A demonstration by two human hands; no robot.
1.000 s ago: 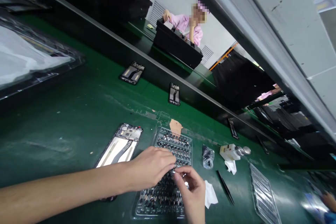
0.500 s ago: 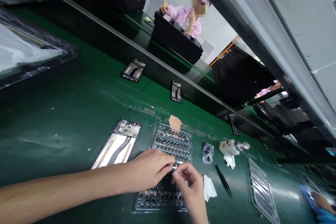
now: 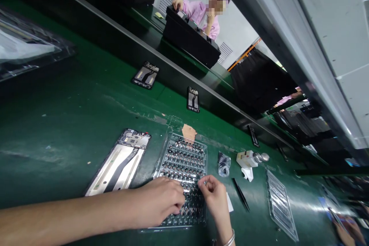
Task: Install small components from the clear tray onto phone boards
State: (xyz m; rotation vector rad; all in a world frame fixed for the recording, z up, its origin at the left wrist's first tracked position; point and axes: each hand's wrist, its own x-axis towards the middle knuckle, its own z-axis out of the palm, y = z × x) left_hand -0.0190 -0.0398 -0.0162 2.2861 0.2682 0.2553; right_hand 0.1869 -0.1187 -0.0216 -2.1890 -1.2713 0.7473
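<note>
A clear plastic tray [image 3: 186,157] with rows of small dark parts lies in front of me. My left hand [image 3: 164,201] rests over its lower left half, fingers curled down among the parts; what they grip, if anything, is hidden. At the tray's right edge, my right hand [image 3: 215,196] has thumb and index finger pinched together, and anything between them is too small to make out. Left of the tray lies an opened phone [image 3: 122,161], its circuit board and pale back plate showing. Black tweezers [image 3: 240,195] lie to the right of my right hand.
Behind the tray are two phone frames [image 3: 146,75]. On the right stand a white bottle [image 3: 247,159], a small plastic bag [image 3: 224,164] and another clear tray [image 3: 281,203]. A plastic-covered stack [image 3: 31,54] sits far left. Across the bench a person in pink [image 3: 198,13] sits behind a black box.
My hands have moved apart: the left went down and left over the tray, the right shifted toward the tray's right edge. The camera view has shifted slightly.
</note>
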